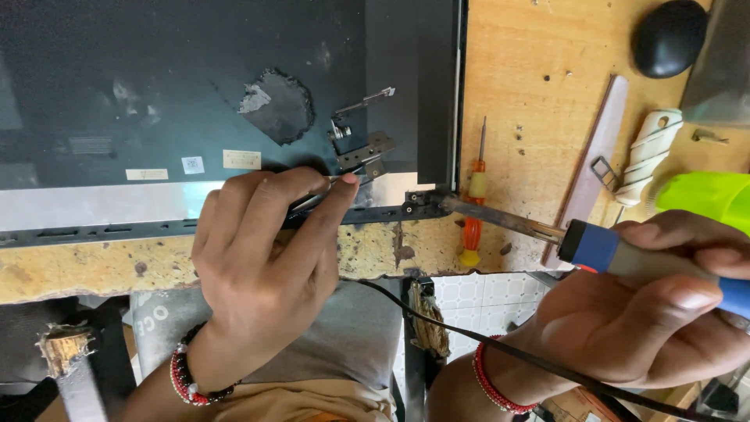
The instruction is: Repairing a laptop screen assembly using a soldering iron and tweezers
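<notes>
Hands near the bottom edge, both at a wooden counter (539, 141), beaded bracelets on both wrists. Left hand (262, 266) curled over the front edge of an opened laptop lid (156, 94), fingers pinched shut on a thin dark rod or tool (312, 202) beside the hinge corner; exact kind too hidden to tell. Right hand (656, 312) wrapped tight round the blue handle of a soldering iron (547, 230), black cord trailing below the wrist. Long axis of the iron running right to left, tip touching or just at the lid's corner bracket (418, 205), just right of the left fingertips. Left hand nearer the hinge; right hand well back along the handle.

Further off: small orange screwdriver (474, 195) lying upright-on-the-page just beyond the iron's shaft; flat metal strip (598, 148); white ribbed handle (648, 156); bright yellow-green object (707, 195) at the right edge; black rounded object (668, 37) at the far corner. No containers in sight.
</notes>
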